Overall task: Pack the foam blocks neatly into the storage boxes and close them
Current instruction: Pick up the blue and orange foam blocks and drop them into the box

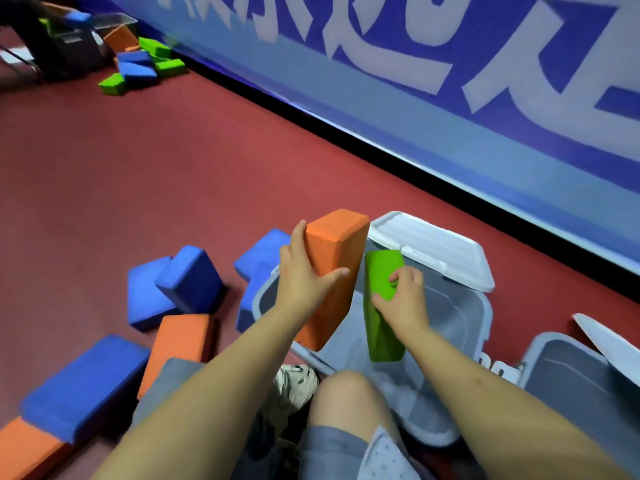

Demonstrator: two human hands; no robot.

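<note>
Down on the left, loose foam blocks lie scattered on the red floor [173, 161]: a blue block [83, 382] leaning over an orange one at the bottom corner, another orange block [180, 344] beside it, and two more blue blocks [187, 278] heaped just beyond; moving right, the left hand [304, 282] grips a tall orange block [332, 268], held upright over the near rim of the open grey storage box [478, 317]; beside it the right hand [405, 299] clasps a green block [381, 306], also on end and reaching down inside the box; the box's white lid [433, 247] stands tipped back at its far edge, and a second open box [568, 372] sits further right with its own lid leaning; the step in hand looks like the first loading of this box, which seems otherwise bare, so the next move calls for standing both blocks flush against a wall, side by side, leaving room for the rest; the floor is a smooth red mat, bounded on the right by a blue-and-white lettered barrier [450, 98]; far off at upper left, a separate pile of blocks [138, 69] lies by another bin.
</note>
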